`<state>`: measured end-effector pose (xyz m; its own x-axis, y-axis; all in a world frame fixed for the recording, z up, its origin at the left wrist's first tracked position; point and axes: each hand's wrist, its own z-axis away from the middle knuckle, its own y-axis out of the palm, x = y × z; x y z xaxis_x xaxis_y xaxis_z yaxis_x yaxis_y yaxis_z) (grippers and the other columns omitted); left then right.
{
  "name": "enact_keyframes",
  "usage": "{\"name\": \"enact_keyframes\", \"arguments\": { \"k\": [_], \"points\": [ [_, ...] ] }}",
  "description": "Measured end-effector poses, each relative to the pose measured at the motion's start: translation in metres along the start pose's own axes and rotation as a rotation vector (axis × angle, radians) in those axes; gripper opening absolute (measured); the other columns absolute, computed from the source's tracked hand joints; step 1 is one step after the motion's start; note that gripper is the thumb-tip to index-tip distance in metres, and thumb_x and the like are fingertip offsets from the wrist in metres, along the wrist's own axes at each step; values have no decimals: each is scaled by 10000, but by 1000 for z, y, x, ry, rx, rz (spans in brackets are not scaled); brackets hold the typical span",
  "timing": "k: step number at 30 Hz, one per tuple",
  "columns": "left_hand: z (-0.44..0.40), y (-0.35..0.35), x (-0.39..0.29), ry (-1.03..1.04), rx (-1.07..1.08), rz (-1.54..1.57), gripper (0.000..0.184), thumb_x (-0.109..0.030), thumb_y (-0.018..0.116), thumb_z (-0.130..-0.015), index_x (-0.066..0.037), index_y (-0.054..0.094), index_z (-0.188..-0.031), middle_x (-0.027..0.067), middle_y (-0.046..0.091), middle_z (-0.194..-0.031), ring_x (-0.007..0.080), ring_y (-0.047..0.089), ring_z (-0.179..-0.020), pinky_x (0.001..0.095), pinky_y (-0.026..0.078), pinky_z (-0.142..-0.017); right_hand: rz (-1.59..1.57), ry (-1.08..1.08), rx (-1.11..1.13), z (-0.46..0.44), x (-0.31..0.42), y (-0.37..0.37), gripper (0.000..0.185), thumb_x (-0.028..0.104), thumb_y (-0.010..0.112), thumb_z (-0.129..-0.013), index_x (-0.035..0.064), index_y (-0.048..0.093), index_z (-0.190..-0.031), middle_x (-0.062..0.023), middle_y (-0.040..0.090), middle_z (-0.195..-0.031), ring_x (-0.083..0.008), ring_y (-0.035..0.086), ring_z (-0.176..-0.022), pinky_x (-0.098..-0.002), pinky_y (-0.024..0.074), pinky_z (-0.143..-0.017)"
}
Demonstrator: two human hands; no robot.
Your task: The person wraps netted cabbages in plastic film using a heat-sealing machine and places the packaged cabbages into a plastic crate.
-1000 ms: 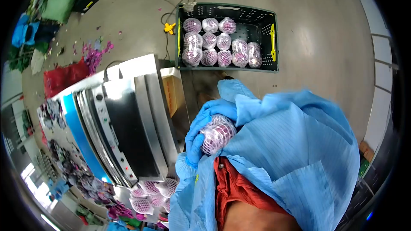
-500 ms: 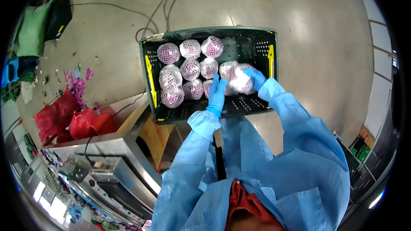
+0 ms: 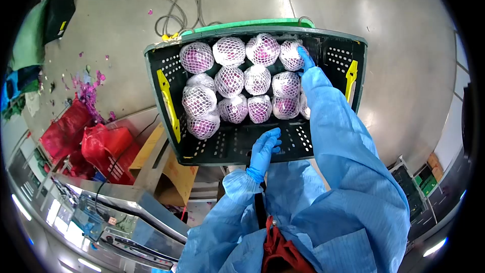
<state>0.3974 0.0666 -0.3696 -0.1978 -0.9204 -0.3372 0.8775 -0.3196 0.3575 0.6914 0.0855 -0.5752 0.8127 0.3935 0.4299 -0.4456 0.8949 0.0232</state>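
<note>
Round purple balls in white mesh netting (image 3: 229,82) lie in rows inside a dark green crate (image 3: 232,155). Their kind is not certain. At the right end of the far row, my right hand (image 3: 306,59), in a blue glove, has its fingers around the right side of one netted purple ball (image 3: 291,54). My left hand (image 3: 264,152), gloved too, hovers over the crate's near wall. It is empty, with its fingers loosely bent and partly apart. My right sleeve partly covers a ball (image 3: 304,105) at the right of the near row.
Yellow handles (image 3: 169,105) sit on the crate's short sides. A green rim (image 3: 242,23) shows behind it. To the left are red bags (image 3: 108,151), a cardboard box (image 3: 177,179) and a metal machine (image 3: 136,222). Cables (image 3: 174,15) and purple scraps (image 3: 90,98) lie on the floor.
My right hand has gone from the crate's middle right to the far row, where another ball now sits. My left hand has drawn back to the near wall. The crate appears larger in view.
</note>
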Motion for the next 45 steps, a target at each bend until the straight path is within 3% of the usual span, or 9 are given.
{"name": "enact_keyframes", "arguments": {
  "k": [6, 10, 14, 16, 18, 21, 24, 32, 45],
  "points": [
    [0, 14, -6, 10, -22, 63, 365, -244, 527, -950, -35, 570, -1246, 69, 616, -1171, 142, 601, -944, 292, 512, -810, 240, 7, -144, -18, -3, -11, 970, 657, 729, -643, 194, 383, -1422, -86, 443, -1417, -304, 483, -1223, -516, 401, -941],
    [13, 11, -11, 90, -42, 74, 365, -266, 540, -946, -35, 587, -1225, 85, 628, -1146, 145, 608, -934, 295, 511, -805, 1189, -1039, -705, 27, -18, 18, 698, 323, 726, -774, 99, 425, -1363, -227, 535, -1238, -360, 550, -1093, -456, 443, -935],
    [31, -4, -9, 120, -66, 64, 371, -286, 538, -950, -37, 596, -1219, 97, 629, -1140, 157, 615, -934, 306, 509, -813, 1276, -1171, 145, 98, -44, 87, 627, 37, 679, -662, 85, 513, -1265, -168, 587, -1164, -400, 553, -1042, -463, 444, -920],
    [41, -12, -6, 99, -86, 51, 371, -290, 533, -953, -37, 600, -1215, 95, 630, -1138, 160, 617, -932, 306, 509, -813, 1439, -940, 407, 116, -88, 125, 616, 71, 640, -683, 94, 503, -1283, -104, 555, -1238, -371, 516, -1121, -489, 417, -939],
    [48, -20, -2, 91, -116, 48, 369, -293, 529, -955, -35, 605, -1208, 95, 633, -1133, 161, 616, -931, 302, 506, -816, 1613, -1213, 327, 117, -145, 137, 593, 151, 601, -746, 108, 475, -1324, -74, 458, -1373, -342, 408, -1268, -534, 358, -1003],
    [61, -28, 1, 70, -144, 66, 365, -284, 531, -953, -31, 603, -1206, 91, 636, -1130, 165, 617, -935, 303, 502, -818, 1913, -1080, 411, 124, -166, 149, 579, 169, 442, -859, 160, 348, -1430, -26, 302, -1496, -336, 248, -1388, -608, 252, -1065],
    [71, -32, 0, 87, -133, 82, 374, -286, 533, -951, -25, 597, -1211, 93, 638, -1128, 169, 620, -933, 307, 505, -812, 1748, -1005, 379, 139, -173, 141, 708, 205, 563, -799, 136, 303, -1454, -66, 270, -1517, -341, 242, -1392, -598, 241, -1077],
    [78, -29, 6, 89, -122, 92, 369, -271, 549, -940, -15, 596, -1202, 101, 651, -1092, 172, 636, -911, 304, 522, -785, 1826, -809, 437, 150, -170, 91, 772, 138, 546, -780, 155, 227, -1484, -94, 214, -1533, -370, 217, -1397, -590, 252, -1076],
    [84, -21, -12, 67, -112, -31, 356, -277, 539, -944, -23, 610, -1183, 95, 653, -1091, 179, 639, -911, 318, 512, -795, 1710, -456, -66, 160, -115, -11, 739, 244, 611, -808, 245, 274, -1465, -84, 227, -1532, -379, 242, -1390, -601, 290, -1054]
  ]
}}
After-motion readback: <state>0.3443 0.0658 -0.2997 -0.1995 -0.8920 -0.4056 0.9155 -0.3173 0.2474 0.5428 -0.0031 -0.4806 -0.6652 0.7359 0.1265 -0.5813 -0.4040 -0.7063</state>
